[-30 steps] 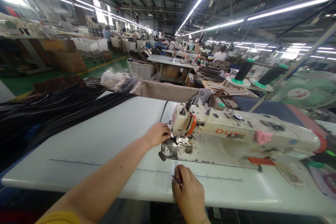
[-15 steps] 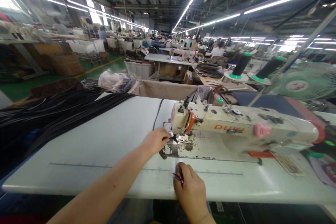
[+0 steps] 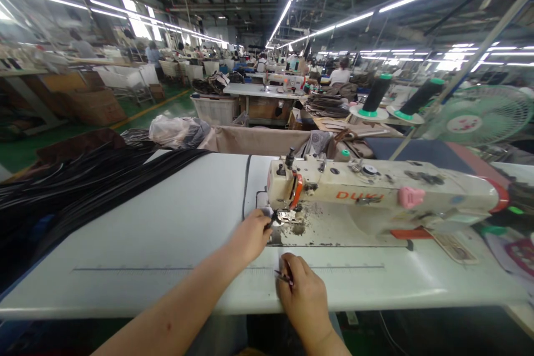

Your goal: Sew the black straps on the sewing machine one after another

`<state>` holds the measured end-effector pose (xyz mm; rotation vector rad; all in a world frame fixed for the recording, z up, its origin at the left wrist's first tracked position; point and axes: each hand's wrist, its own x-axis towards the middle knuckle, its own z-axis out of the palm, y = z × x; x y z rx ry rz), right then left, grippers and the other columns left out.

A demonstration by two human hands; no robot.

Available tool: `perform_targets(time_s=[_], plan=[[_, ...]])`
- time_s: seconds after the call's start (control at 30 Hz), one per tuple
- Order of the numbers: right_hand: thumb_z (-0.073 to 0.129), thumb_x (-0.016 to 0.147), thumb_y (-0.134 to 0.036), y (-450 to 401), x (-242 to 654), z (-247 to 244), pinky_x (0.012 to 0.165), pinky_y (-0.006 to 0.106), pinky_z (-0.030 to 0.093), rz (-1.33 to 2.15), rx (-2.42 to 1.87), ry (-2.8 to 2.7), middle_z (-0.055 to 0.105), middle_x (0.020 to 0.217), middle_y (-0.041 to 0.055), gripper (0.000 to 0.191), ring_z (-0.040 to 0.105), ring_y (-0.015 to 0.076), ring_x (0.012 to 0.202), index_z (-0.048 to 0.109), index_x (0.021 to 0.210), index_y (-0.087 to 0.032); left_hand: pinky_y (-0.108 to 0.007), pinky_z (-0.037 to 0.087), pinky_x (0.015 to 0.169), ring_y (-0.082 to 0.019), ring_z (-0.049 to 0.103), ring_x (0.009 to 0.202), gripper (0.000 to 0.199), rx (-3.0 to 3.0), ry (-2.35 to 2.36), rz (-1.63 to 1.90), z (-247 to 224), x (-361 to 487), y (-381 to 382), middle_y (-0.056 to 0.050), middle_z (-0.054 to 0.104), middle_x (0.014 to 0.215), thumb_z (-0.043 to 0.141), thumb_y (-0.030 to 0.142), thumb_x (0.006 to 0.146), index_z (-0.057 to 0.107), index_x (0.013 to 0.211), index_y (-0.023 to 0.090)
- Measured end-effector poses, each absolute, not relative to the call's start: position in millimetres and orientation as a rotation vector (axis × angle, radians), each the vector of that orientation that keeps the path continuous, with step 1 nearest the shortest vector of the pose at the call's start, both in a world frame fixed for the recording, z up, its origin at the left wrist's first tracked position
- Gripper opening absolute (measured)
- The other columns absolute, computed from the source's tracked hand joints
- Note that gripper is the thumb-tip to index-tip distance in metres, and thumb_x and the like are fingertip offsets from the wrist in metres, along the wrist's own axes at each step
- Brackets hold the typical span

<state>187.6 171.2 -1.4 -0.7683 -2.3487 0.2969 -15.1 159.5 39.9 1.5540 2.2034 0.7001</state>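
Note:
My left hand pinches the end of a narrow black strip by the presser foot of a sewing machine. Past the fingers, a length of black strip runs back over the white table; its join to the pinched end is hidden by the hand. My right hand rests near the table's front edge, curled around small pointed thread snips. Their blades point left, and most of the handle is covered by the fingers.
A thick bundle of black strips hangs over the table's left side. Behind the machine are a fabric-lined bin, black thread cones and a green fan. A ruler line crosses the tabletop front.
The view has shifted slightly. My left hand has moved a little nearer the front with the strip, staying beside the presser foot. My right hand keeps its hold on the snips.

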Motion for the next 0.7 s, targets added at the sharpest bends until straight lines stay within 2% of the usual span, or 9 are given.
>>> perform_targets(time_s=[0.2, 0.4, 0.53, 0.7], plan=[[0.047, 0.09, -0.012, 174.5, 188.0, 1.7, 0.067, 0.028, 0.044, 0.475, -0.795, -2.258, 0.068, 0.084, 0.0015, 0.022, 0.065, 0.0192, 0.074, 0.061, 0.104, -0.022, -0.033, 0.052, 0.102, -0.025, 0.066, 0.109, 0.031, 1.423, 2.23, 0.641, 42.9, 19.2, 164.5, -0.019, 0.06, 0.125, 0.059, 0.022, 0.092, 0.068, 0.118, 0.008], [0.048, 0.094, -0.017, 175.9, 190.0, 4.2, 0.073, 0.028, 0.049, 0.662, -0.817, -2.15, 0.071, 0.089, 0.0033, 0.02, 0.068, 0.0195, 0.081, 0.065, 0.103, -0.022, -0.033, 0.049, 0.106, -0.024, 0.065, 0.11, 0.032, 1.454, 2.204, 0.537, 52.7, 22.9, 165.1, -0.019, 0.061, 0.125, 0.05, 0.009, 0.09, 0.065, 0.118, 0.008], [0.05, 0.095, -0.022, 177.9, 190.5, 10.4, 0.073, 0.027, 0.049, 0.864, -0.85, -2.094, 0.071, 0.086, 0.0029, 0.019, 0.067, 0.0188, 0.079, 0.068, 0.101, -0.023, -0.033, 0.047, 0.108, -0.026, 0.065, 0.114, 0.038, 1.53, 2.159, 0.452, 60.0, 24.8, 154.7, -0.021, 0.06, 0.128, 0.045, 0.009, 0.094, 0.063, 0.126, 0.005], [0.055, 0.097, -0.035, 179.6, 199.9, 22.3, 0.064, 0.027, 0.046, 1.135, -0.891, -2.067, 0.061, 0.069, -0.0018, 0.021, 0.059, 0.0173, 0.066, 0.072, 0.1, -0.023, -0.035, 0.051, 0.104, -0.028, 0.067, 0.112, 0.056, 1.604, 2.116, 0.285, 64.3, 30.4, 137.8, -0.02, 0.053, 0.139, 0.059, 0.014, 0.089, 0.051, 0.144, 0.007]])
